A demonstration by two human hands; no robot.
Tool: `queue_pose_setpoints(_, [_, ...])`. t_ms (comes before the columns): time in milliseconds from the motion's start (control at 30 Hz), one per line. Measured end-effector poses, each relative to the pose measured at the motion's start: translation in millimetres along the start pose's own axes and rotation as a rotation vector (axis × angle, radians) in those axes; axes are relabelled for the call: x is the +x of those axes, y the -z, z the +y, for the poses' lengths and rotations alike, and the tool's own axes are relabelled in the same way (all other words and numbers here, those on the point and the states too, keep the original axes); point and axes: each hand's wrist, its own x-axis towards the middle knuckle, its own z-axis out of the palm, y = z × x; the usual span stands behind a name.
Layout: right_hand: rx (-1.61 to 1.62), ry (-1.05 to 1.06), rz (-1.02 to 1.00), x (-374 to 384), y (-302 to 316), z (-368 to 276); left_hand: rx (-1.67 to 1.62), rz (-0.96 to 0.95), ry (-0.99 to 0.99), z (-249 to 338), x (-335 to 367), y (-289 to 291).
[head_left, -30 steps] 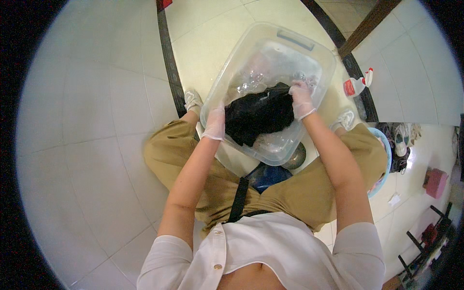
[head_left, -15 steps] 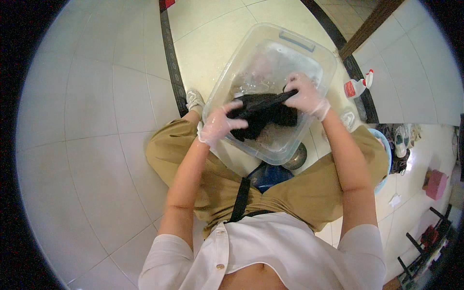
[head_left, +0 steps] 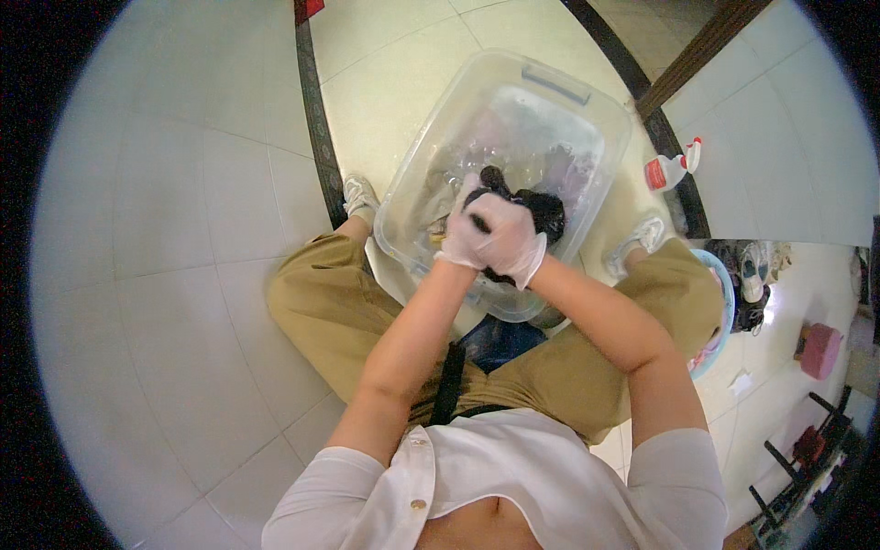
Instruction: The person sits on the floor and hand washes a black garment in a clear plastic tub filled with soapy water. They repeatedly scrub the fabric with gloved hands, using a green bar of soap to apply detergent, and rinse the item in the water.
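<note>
Both my hands wear thin see-through gloves and are pressed together over a clear plastic tub (head_left: 403, 174). My left hand (head_left: 466, 229) is closed on a black cloth (head_left: 545, 213). Right against it, my right hand (head_left: 515, 236) wraps round the same cloth. Bunched parts of the wet-looking cloth stick out beyond and below the hands, and the rest is hidden inside them. Cloudy, sudsy water (head_left: 532, 119) fills the tub, with pale and purplish fabric (head_left: 570, 170) showing in it.
A white spray bottle (head_left: 667, 170) with red trim stands right of the tub. By my right knee is a light-blue basin (head_left: 727, 312), with several shoes (head_left: 755, 270) beyond it. A dark blue thing (head_left: 500, 342) sits between my legs. A pink box-like object (head_left: 819, 350) lies far right.
My hands have come together from opposite sides of the cloth. The black cloth, spread between them before, is now bunched up in their grip.
</note>
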Motion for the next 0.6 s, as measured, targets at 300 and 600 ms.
queue_pose_setpoints(300, [-0.095,-0.399,0.273,57.6,39.0,33.0,1.518,0.905,-0.173,54.2,20.9,-118.6])
queue_pose_setpoints(600, [-0.089,-0.397,0.11,54.2,62.9,97.2,1.711,0.442,-0.131,56.0,16.7,-77.5])
